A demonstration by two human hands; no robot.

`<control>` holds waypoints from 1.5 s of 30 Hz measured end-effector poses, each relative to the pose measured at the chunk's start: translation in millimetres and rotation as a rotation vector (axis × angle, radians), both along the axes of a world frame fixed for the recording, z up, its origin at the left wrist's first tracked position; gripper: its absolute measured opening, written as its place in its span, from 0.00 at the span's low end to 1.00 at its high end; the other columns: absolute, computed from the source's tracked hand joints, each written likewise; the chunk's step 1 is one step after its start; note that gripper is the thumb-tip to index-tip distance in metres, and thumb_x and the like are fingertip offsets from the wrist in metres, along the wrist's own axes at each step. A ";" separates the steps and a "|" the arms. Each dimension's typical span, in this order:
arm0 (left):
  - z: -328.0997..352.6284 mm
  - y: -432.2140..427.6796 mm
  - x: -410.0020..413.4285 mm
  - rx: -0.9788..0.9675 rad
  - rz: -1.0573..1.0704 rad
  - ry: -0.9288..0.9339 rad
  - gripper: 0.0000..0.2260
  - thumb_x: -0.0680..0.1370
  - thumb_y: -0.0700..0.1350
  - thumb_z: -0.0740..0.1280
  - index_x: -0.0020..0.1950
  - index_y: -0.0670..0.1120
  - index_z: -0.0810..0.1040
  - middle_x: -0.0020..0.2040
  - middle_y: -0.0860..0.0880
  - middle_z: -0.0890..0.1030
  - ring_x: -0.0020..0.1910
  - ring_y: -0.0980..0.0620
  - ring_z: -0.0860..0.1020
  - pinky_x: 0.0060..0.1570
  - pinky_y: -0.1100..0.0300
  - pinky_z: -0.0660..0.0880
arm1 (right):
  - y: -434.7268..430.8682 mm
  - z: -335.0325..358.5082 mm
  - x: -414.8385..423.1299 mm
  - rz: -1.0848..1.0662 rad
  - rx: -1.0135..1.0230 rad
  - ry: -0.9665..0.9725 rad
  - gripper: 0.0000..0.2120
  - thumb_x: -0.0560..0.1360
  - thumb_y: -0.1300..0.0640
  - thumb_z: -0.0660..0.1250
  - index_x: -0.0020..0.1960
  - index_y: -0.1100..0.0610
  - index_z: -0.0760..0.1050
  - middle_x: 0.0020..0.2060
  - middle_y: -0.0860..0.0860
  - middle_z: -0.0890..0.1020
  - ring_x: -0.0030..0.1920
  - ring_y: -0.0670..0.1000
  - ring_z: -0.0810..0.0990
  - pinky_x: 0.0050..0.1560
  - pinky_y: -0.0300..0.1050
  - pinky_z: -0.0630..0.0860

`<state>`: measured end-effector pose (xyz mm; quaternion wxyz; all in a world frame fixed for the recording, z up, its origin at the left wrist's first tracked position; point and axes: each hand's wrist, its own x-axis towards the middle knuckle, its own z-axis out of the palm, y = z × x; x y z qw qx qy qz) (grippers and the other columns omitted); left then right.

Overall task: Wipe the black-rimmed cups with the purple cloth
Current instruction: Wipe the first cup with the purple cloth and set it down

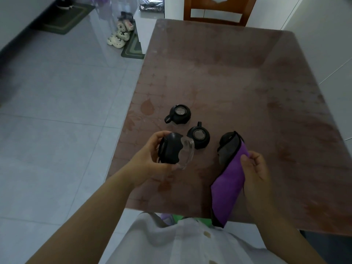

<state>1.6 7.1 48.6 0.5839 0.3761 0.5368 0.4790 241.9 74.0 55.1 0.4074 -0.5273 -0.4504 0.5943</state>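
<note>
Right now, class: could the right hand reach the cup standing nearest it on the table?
Probably yes. The nearer cup stands just left of the right hand, with bare table between them; but that hand's grip is full of purple cloth.

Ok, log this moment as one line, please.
left hand: grips clear glass cup with black sleeve, lifted | right hand: grips purple cloth | two black-sleeved cups: inverted on table | wiping: no contact yet

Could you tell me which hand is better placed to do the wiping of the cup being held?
The right hand: it already grips the purple cloth, while the left hand holds the cup tilted toward it.
</note>
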 end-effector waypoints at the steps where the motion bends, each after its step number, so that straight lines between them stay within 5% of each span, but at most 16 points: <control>1: 1.9 -0.4 1.1 0.014 -0.010 0.008 0.34 0.58 0.43 0.76 0.62 0.56 0.69 0.59 0.50 0.74 0.51 0.57 0.80 0.49 0.60 0.78 | 0.0 1.3 1.0 0.006 0.006 -0.008 0.05 0.78 0.58 0.59 0.46 0.50 0.71 0.38 0.48 0.78 0.31 0.38 0.77 0.30 0.32 0.74; 6: 7.0 1.7 10.1 0.008 -0.039 0.114 0.33 0.58 0.46 0.77 0.60 0.60 0.71 0.56 0.57 0.77 0.54 0.55 0.79 0.51 0.54 0.80 | 2.1 10.4 0.4 0.082 0.162 -0.067 0.09 0.77 0.53 0.60 0.52 0.41 0.74 0.44 0.39 0.84 0.44 0.41 0.82 0.41 0.36 0.79; 11: 10.1 4.2 26.3 -0.019 0.005 0.136 0.32 0.57 0.48 0.78 0.59 0.59 0.73 0.57 0.55 0.79 0.57 0.52 0.79 0.51 0.52 0.80 | 4.1 20.3 -5.9 0.137 0.343 -0.231 0.12 0.79 0.54 0.58 0.57 0.38 0.72 0.59 0.45 0.78 0.62 0.46 0.75 0.64 0.51 0.73; 15: 10.3 2.0 40.4 0.070 0.021 0.231 0.34 0.62 0.39 0.79 0.64 0.54 0.70 0.61 0.54 0.76 0.61 0.55 0.75 0.62 0.55 0.74 | 1.2 19.4 -4.2 0.143 0.449 -0.276 0.13 0.80 0.52 0.58 0.58 0.35 0.70 0.56 0.44 0.78 0.59 0.41 0.74 0.62 0.42 0.72; 18: 10.7 2.0 50.7 0.137 0.040 0.318 0.35 0.63 0.37 0.78 0.64 0.54 0.68 0.61 0.59 0.75 0.62 0.59 0.74 0.63 0.61 0.73 | -9.4 18.7 -3.7 0.194 0.728 -0.404 0.14 0.77 0.51 0.57 0.62 0.45 0.72 0.53 0.56 0.79 0.52 0.34 0.70 0.54 0.25 0.65; 23: 12.3 2.7 62.7 0.197 0.098 0.313 0.34 0.61 0.44 0.78 0.63 0.55 0.69 0.61 0.57 0.76 0.62 0.56 0.75 0.61 0.61 0.74 | -23.3 13.5 -9.0 0.354 1.099 -0.566 0.15 0.80 0.51 0.56 0.62 0.54 0.74 0.63 0.48 0.75 0.50 0.50 0.71 0.57 0.30 0.63; 26: 14.8 2.1 66.0 0.179 0.077 0.290 0.34 0.59 0.46 0.78 0.63 0.57 0.70 0.60 0.58 0.77 0.61 0.57 0.75 0.60 0.61 0.74 | -13.0 11.9 -5.2 0.353 1.052 -0.522 0.16 0.80 0.52 0.56 0.63 0.55 0.74 0.64 0.47 0.75 0.53 0.46 0.68 0.59 0.31 0.63; 32: 16.0 3.3 68.6 0.082 0.044 0.287 0.35 0.56 0.49 0.79 0.61 0.61 0.73 0.59 0.61 0.78 0.62 0.60 0.75 0.63 0.55 0.74 | 6.6 11.5 3.7 0.422 0.574 -0.298 0.14 0.79 0.58 0.59 0.64 0.48 0.70 0.55 0.35 0.75 0.57 0.35 0.75 0.55 0.26 0.69; 35: 16.2 3.6 71.4 0.037 0.045 0.281 0.35 0.55 0.51 0.79 0.61 0.62 0.73 0.59 0.59 0.78 0.61 0.60 0.75 0.64 0.52 0.74 | 12.3 10.9 6.0 0.288 0.649 -0.382 0.13 0.78 0.52 0.58 0.62 0.46 0.71 0.47 0.42 0.78 0.53 0.51 0.78 0.56 0.39 0.73; 38: 17.3 3.9 74.1 0.016 0.042 0.284 0.35 0.55 0.52 0.79 0.61 0.62 0.73 0.59 0.59 0.78 0.61 0.60 0.75 0.64 0.50 0.74 | 12.4 16.9 2.9 0.217 0.769 -0.382 0.13 0.76 0.50 0.60 0.59 0.48 0.74 0.45 0.45 0.79 0.50 0.50 0.77 0.55 0.49 0.74; 41: 21.8 4.5 78.6 0.034 0.032 0.288 0.35 0.56 0.52 0.79 0.61 0.61 0.73 0.60 0.57 0.78 0.62 0.59 0.75 0.63 0.49 0.74 | 8.8 22.6 -0.8 0.282 0.802 -0.310 0.13 0.75 0.49 0.63 0.58 0.48 0.75 0.48 0.37 0.74 0.50 0.48 0.75 0.53 0.48 0.74; 45: 29.6 5.4 83.4 0.104 0.025 0.309 0.36 0.57 0.52 0.79 0.64 0.57 0.73 0.60 0.54 0.79 0.62 0.56 0.76 0.63 0.49 0.74 | 5.9 27.3 -1.1 0.475 0.678 -0.182 0.15 0.74 0.46 0.63 0.59 0.48 0.75 0.60 0.41 0.72 0.62 0.46 0.72 0.62 0.38 0.70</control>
